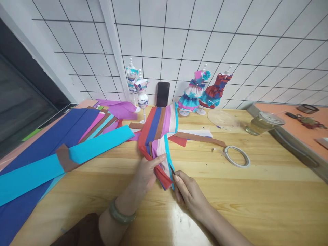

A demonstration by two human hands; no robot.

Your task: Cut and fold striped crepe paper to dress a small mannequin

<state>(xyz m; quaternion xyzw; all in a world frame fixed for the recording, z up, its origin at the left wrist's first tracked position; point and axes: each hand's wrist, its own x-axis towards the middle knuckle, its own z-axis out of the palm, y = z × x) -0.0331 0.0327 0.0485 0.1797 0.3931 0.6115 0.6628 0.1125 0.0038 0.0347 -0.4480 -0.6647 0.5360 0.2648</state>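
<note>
Bent across the middle of the table is a panel of striped crepe paper (160,123) in red, blue, brown, purple, white and turquoise. My left hand (148,171) is closed on its near part, the thumb lying on the white and purple stripes. My right hand (188,189) pinches a thin dark pointed tool (172,169), whose handle is hidden in the fingers. The tool's tip touches the turquoise edge of the panel. Loose brown and red paper strips (200,137) lie beyond, to the right of the panel.
At left lie large blue paper sheets (58,136) and a turquoise paper roll (102,140). Several small dress forms (191,95) stand along the back around a phone (163,94). A tape roll (237,156) and a glass cup of liquid (265,123) are at right.
</note>
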